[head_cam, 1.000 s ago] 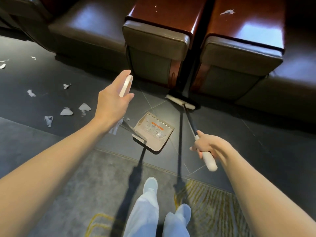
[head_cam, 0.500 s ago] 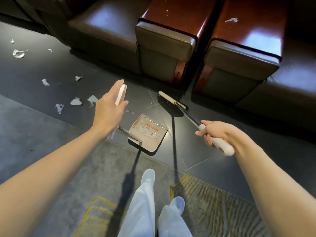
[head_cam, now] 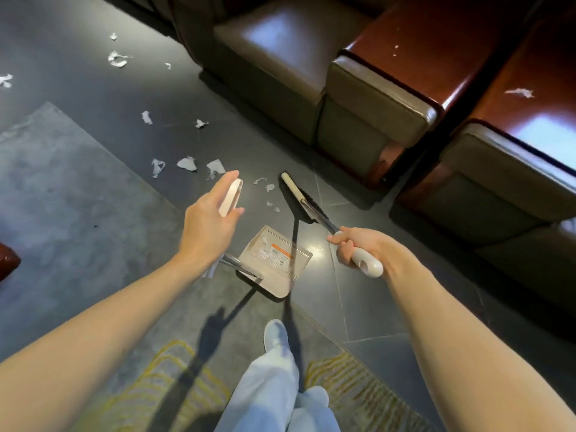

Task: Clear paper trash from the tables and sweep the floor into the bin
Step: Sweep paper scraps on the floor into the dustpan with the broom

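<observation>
Left hand: your left hand (head_cam: 212,222) pinches the pale top grip of the long-handled dustpan (head_cam: 274,260) between the thumb and nearly straight fingers.
Right hand: your right hand (head_cam: 358,246) is wrapped around the white grip of the broom (head_cam: 308,205), with its fingers curled tight.
Dustpan: its tray sits flat on the dark floor (head_cam: 389,307) just ahead of your shoe, and its mouth faces the broom head. A few bits appear to lie inside.
Paper scraps: 3 larger white paper scraps (head_cam: 187,163) lie in a row just beyond your left hand. Smaller crumbs lie between them and the broom head, and more lie well off to the upper left.
Table: 1 torn piece (head_cam: 519,92) rests on the glossy red-brown table (head_cam: 405,57) at right.
Bin: not in view.
Handling: the paper looks feather-light, soft and crumpled, so it will likely skitter or lift under a fast stroke. Sweep low and slow. The broom and pan seem light and rigid. Hold both at their grips, and steady the pan so it does not slide on the smooth tile.
</observation>
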Tool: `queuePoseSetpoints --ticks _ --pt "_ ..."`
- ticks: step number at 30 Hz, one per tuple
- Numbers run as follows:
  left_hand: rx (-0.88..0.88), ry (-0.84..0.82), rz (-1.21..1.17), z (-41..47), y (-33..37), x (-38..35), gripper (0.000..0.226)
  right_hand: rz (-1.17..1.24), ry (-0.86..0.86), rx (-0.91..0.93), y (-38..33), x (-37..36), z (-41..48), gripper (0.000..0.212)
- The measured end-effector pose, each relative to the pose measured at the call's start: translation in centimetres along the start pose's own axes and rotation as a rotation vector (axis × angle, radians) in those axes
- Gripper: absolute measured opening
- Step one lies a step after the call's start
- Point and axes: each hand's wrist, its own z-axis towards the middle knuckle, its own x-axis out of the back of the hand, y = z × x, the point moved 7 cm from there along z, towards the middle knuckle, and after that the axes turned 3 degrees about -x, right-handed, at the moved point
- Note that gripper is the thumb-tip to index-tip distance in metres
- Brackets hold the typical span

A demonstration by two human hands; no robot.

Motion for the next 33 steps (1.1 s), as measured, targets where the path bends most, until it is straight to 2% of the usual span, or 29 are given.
queuePoseSetpoints --ticks 5,9,11,15,17,19,21,23,27,31,33 --pt "0.104 0.089 -0.087 0.5 -1.5 1.7 0.058 -0.024 0.031 0.023 -3.3 -0.9 -1.8 0.047" --pt "0.163 0.123 -0.125 0.7 -1.6 1.9 0.057 -0.076 0.040 0.040 -5.6 -0.8 -4.4 0.053" --pt "0.175 0.129 -0.110 1.0 -1.3 1.8 0.056 -0.113 0.039 0.041 -7.4 -1.1 -5.1 0.049" --pt "0.188 0.152 -0.087 1.5 -0.6 1.3 0.055 -0.120 -0.062 0.004 -12.4 -2.4 -5.1 0.020" --pt "0.220 0.185 -0.085 1.8 -0.5 1.0 0.055 -0.149 -0.092 -0.006 -14.7 -2.9 -3.9 0.014" --pt "0.261 0.237 -0.080 2.2 -0.4 0.6 0.056 -0.298 -0.048 0.010 -16.8 -2.8 -1.8 0.020" --pt "0.310 0.297 -0.063 2.6 -0.1 0.0 0.057 -0.577 0.074 0.069 -19.0 -1.9 0.5 0.028" --pt "0.349 0.353 -0.050 3.2 0.5 -0.7 0.057 -0.829 0.144 0.085 -21.0 -0.7 2.3 0.024" --pt "0.408 0.388 -0.035 5.1 1.9 -2.3 0.057 -1.147 0.162 0.000 -23.9 1.8 4.7 0.012" --pt "0.458 0.458 -0.034 6.4 2.7 -2.9 0.057 -1.253 0.097 -0.065 -25.3 2.6 4.9 0.010" --pt "0.488 0.519 -0.059 6.7 3.1 -3.6 0.057 -1.255 0.034 -0.064 -25.8 2.4 4.1 0.024"
